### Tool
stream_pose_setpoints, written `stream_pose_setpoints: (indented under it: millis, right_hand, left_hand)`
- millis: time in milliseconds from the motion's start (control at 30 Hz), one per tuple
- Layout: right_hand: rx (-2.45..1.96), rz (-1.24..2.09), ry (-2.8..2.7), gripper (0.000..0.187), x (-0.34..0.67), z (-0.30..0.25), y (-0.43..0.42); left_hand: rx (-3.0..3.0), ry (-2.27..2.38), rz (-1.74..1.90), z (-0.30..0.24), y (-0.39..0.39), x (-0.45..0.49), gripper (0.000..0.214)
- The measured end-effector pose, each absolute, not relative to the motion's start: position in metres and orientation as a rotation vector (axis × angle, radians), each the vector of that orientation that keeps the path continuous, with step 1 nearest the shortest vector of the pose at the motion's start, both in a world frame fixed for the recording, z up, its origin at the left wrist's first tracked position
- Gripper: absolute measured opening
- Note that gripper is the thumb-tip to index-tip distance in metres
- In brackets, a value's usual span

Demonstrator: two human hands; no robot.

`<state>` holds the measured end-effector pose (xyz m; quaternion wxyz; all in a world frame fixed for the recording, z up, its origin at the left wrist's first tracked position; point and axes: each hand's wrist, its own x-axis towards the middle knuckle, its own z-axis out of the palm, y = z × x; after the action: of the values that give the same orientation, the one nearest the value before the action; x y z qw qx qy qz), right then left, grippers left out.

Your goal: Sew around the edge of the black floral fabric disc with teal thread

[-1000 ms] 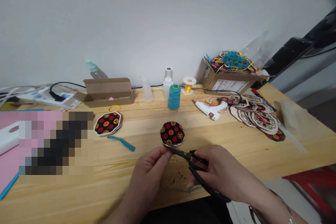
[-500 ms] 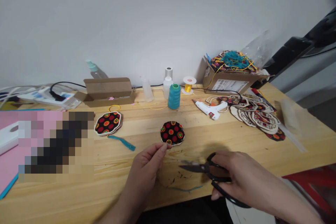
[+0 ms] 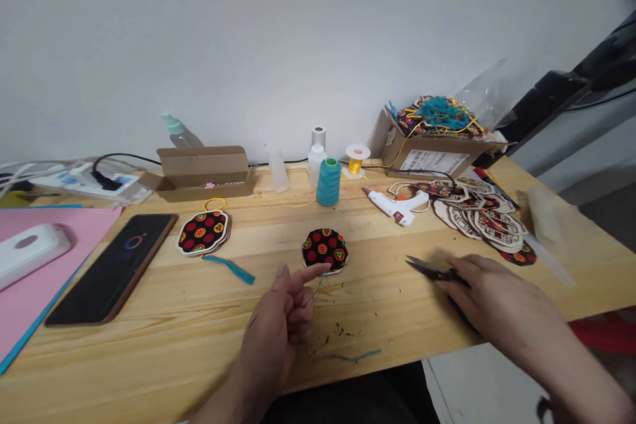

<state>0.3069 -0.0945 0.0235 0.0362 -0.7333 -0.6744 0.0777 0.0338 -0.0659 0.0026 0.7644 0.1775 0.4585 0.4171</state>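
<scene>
A round patterned fabric piece (image 3: 324, 250) with red and flowered dots on black lies mid-table, its pale rim showing below. The stretched index finger of my left hand (image 3: 278, 324) touches its lower edge, while the other fingers curl in. From that edge a thin teal thread (image 3: 319, 286) runs into the curled fingers, which seem to hold it. To the right, my right hand (image 3: 489, 288) grips black-handled scissors (image 3: 431, 271) low over the table, blades pointing left and nearly closed. The handles are partly hidden by the fingers.
Left are a phone (image 3: 112, 268) and stacked patterned pieces (image 3: 203, 233) with a teal tassel (image 3: 231, 267). Behind stand a teal thread cone (image 3: 328, 183) and yellow spool (image 3: 355, 162). A glue gun (image 3: 397, 205), wooden pieces (image 3: 489, 218) and filled carton (image 3: 427, 158) sit right.
My right hand and the scissors have moved right and away from the fabric piece; the blades have come together. My left thumb has lifted off its edge, and the index finger now extends onto it.
</scene>
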Motion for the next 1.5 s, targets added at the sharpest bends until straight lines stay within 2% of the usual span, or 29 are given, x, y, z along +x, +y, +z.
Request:
stream_pose_setpoints:
  millis: [33, 167, 233, 367, 433, 567, 867, 1067, 1300, 1500]
  right_hand:
    - [-2.134, 0.319, -2.014, 0.025, 0.291, 0.025, -0.093]
    - [-1.628, 1.192, -1.639, 0.03, 0.221, 0.02, -0.085]
    - [-1.453, 1.455, -1.45, 0.03, 0.194, 0.014, -0.081]
    - [-1.271, 1.686, -1.137, 0.03, 0.168, 0.009, -0.074]
    - [-1.252, 1.711, -1.056, 0.024, 0.165, 0.011, -0.072]
    - [-1.314, 1.49, -1.188, 0.008, 0.167, 0.014, -0.07]
    - [-1.357, 1.027, -1.567, 0.009, 0.181, 0.014, -0.065]
    - [-1.32, 0.936, -1.714, 0.014, 0.184, 0.013, -0.062]
    - [-1.534, 0.433, -2.057, 0.011, 0.197, 0.011, -0.044]
    - [-1.282, 0.282, -2.526, 0.016, 0.194, 0.004, -0.028]
  left_hand:
    - [0.388, 0.999, 0.906, 0.003, -0.066, 0.035, 0.055]
    - [0.439, 0.982, 0.907, 0.006, -0.069, 0.037, 0.057]
    - [0.485, 0.978, 0.916, 0.006, -0.07, 0.036, 0.058]
    - [0.531, 1.025, 0.924, 0.003, -0.072, 0.034, 0.059]
    - [0.527, 1.047, 0.906, 0.001, -0.072, 0.034, 0.059]
    - [0.515, 1.03, 0.871, 0.0, -0.072, 0.034, 0.051]
    - [0.884, 1.105, 0.756, 0.004, -0.076, 0.034, 0.028]
    - [1.123, 1.187, 0.753, 0.008, -0.075, 0.034, 0.018]
    - [0.747, 1.147, 0.923, -0.012, -0.073, 0.03, 0.019]
    - [0.578, 1.076, 1.055, -0.015, -0.069, 0.034, 0.016]
